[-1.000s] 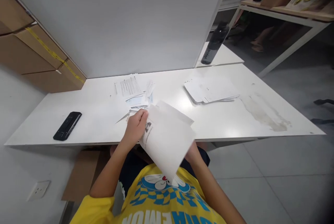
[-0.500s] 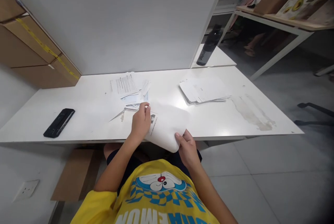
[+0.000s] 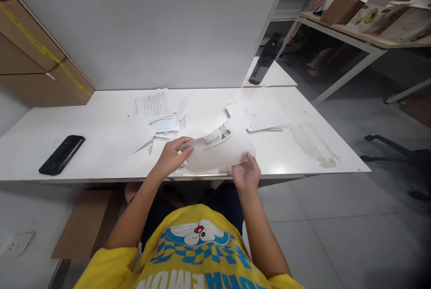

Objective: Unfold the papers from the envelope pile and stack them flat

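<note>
I hold a bundle of printed sheets (image 3: 217,147) just above the near edge of the white table (image 3: 101,163). My left hand (image 3: 172,158) pinches the bundle's left end, fingers closed on it. My right hand (image 3: 247,173) grips its lower right corner. The top sheet shows lines of text and a small photo, and it bends upward. A loose heap of papers (image 3: 161,116) lies beyond my left hand. A flatter pile of sheets (image 3: 261,116) lies beyond my right hand.
A black flat device (image 3: 61,154) lies at the table's left. A dark bottle (image 3: 264,60) stands on a second table behind the white partition. Cardboard boxes (image 3: 37,71) stand at far left. A shelf with boxes (image 3: 367,10) and a chair base (image 3: 397,154) are at right.
The bundle came down from upright in front of my chest to nearly flat over the table edge. My right hand slid up to its right corner, and the printed side now faces up.
</note>
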Demonstrator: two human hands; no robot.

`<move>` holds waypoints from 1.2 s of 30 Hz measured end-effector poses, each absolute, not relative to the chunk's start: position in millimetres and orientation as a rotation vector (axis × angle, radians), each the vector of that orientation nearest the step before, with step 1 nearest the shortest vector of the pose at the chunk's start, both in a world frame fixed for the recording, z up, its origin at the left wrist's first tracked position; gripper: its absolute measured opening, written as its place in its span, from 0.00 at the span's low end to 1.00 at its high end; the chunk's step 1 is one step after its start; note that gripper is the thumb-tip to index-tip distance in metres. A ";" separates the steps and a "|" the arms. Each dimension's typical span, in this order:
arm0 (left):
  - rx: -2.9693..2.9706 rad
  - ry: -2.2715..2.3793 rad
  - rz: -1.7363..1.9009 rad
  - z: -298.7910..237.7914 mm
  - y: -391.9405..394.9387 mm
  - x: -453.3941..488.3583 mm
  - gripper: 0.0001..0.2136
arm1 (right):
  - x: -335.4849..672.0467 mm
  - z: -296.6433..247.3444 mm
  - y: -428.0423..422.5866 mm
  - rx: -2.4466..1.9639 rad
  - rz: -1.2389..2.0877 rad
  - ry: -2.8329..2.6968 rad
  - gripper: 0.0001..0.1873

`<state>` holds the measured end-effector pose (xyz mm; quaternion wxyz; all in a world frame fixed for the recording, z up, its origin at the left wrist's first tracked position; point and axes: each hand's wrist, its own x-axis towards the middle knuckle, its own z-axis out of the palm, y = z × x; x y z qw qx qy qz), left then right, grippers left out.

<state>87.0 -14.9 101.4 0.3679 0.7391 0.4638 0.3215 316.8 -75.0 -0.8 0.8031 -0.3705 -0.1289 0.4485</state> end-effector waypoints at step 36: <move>2.133 1.588 1.009 18.6 -39.6 57.5 0.10 | 340.9 20.1 -119.5 -1.507 1.521 -0.846 0.17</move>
